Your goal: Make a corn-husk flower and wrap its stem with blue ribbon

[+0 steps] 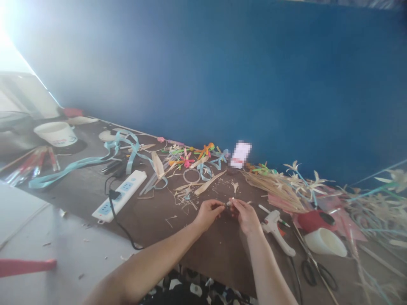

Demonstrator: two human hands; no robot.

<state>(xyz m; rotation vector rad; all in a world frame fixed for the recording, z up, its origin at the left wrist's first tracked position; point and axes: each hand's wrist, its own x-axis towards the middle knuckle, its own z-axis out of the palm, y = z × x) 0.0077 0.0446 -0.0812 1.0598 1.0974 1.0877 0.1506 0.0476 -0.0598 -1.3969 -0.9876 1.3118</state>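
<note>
Over the dark table, my left hand (209,214) and my right hand (244,213) face each other with a narrow gap between their fingertips. The fingers of my right hand pinch a small pale piece (229,203), too small to name. My left hand is closed in a pinch close to that piece; what its fingers hold, if anything, is hidden. Just beyond my right hand lies a small pale dried-husk flower (235,186). A white hot glue gun (277,233) rests to the right of my right wrist. Dried husk strips (210,184) and scraps lie beyond my left hand.
A white power strip (122,197) with a black cord lies to the left. Scissors (319,272), a white cup (326,242) and husk flowers (314,184) are at the right. Blue ribbon (70,169) and a white bucket (56,133) lie farther left. A blue wall (222,72) stands behind.
</note>
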